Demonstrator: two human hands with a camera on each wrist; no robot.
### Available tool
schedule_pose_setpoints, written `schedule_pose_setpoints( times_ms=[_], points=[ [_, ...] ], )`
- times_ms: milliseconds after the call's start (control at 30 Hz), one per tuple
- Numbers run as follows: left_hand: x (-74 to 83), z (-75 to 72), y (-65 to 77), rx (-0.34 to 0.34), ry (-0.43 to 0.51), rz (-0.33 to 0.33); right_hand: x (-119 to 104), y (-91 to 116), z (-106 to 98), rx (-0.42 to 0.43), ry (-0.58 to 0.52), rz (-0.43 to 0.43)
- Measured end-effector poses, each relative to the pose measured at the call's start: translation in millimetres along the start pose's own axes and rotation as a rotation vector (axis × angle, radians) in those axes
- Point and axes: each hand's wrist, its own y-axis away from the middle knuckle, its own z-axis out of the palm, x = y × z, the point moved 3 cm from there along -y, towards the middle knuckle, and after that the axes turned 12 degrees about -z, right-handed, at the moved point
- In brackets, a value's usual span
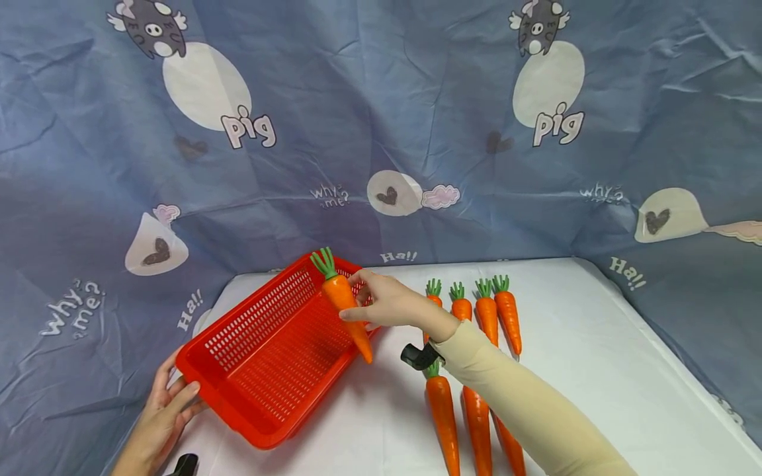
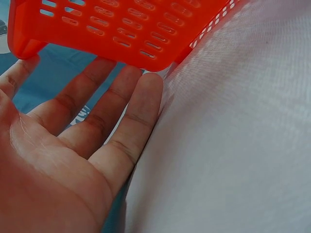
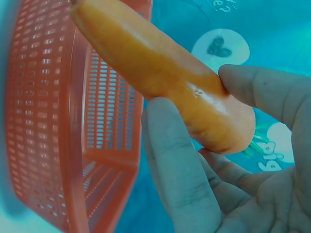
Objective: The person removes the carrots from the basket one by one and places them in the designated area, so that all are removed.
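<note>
My right hand [image 1: 381, 301] pinches an orange carrot [image 1: 340, 294] with a green top between thumb and fingers. The carrot is held above the right side of a red perforated plastic basket [image 1: 205, 390], its leafy end up and its tip pointing down toward me. In the right wrist view, fingers and thumb press the thick end of the carrot [image 3: 160, 68] beside the basket [image 3: 73, 145]. My left hand [image 1: 163, 413] holds the basket's near left corner, thumb at the rim. The left wrist view shows fingertips [image 2: 148, 90] against the basket's lower edge [image 2: 121, 53].
Several more carrots [image 1: 442, 410] lie in two rows on the white table [image 1: 583, 344], right of the basket and partly hidden by my right forearm. A blue patterned cloth [image 1: 369, 132] hangs behind the table and along its sides.
</note>
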Motion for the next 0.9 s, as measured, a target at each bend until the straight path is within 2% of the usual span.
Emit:
schedule_pose_setpoints(
  times_ms=[267,633,900],
  points=[
    [-3.1,-0.4,-3.0,0.003,0.013,-0.028,5.7,18.7,-11.0,0.036,-0.059,0.033],
    [-7.3,-4.0,-5.0,0.008,-0.010,-0.053,24.1,55.8,-30.5,0.099,-0.150,0.134],
    [-6.9,-4.3,-9.4,-0.063,0.014,0.052,31.0,77.2,-37.8,0.117,-0.096,0.145]
  ],
)
